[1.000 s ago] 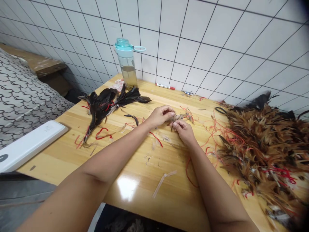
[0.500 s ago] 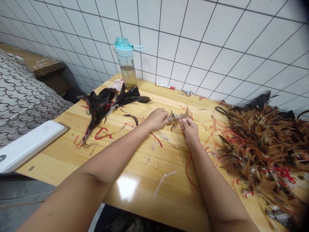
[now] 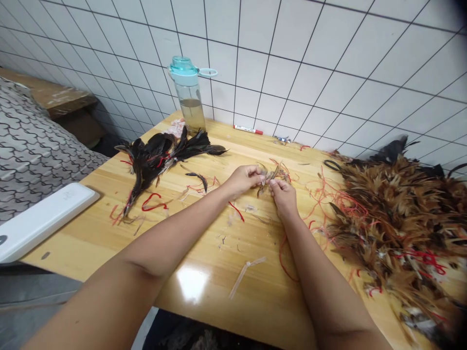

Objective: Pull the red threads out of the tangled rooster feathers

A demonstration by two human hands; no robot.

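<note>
1. Your small feather bunch (image 3: 272,174) is between your two hands, over the middle of the bench (image 3: 270,296); its brownish tufts fan up and to the right beyond your fingertips.
2. Your left hand (image 3: 248,179) is at the bunch's left end, with thumb and fingers closed in a pinch on it.
3. Your right hand (image 3: 284,197) is on the near side, thumb and forefinger pinching the bunch's lower edge; which strand they grip is too small to tell.
4. Your fingertips are near each other, with part of the bunch showing between them.
5. Just beyond the bunch you have tangled red thread (image 3: 280,167); a short red yarn piece (image 3: 237,212) lies near your left wrist.
6. To the left, past a loose dark feather (image 3: 202,182), is your black feather bundle (image 3: 148,158), well apart from your hands.
7. To the right, beyond a tangle of orange-red string (image 3: 343,199), spreads your large brown feather pile (image 3: 401,204).
8. Nearer you, a pale knotted strip (image 3: 241,278) lies between your forearms.
9. At the back, a bottle (image 3: 190,104) and a red-capped marker (image 3: 248,130) are by the tiled wall (image 3: 292,43).
</note>
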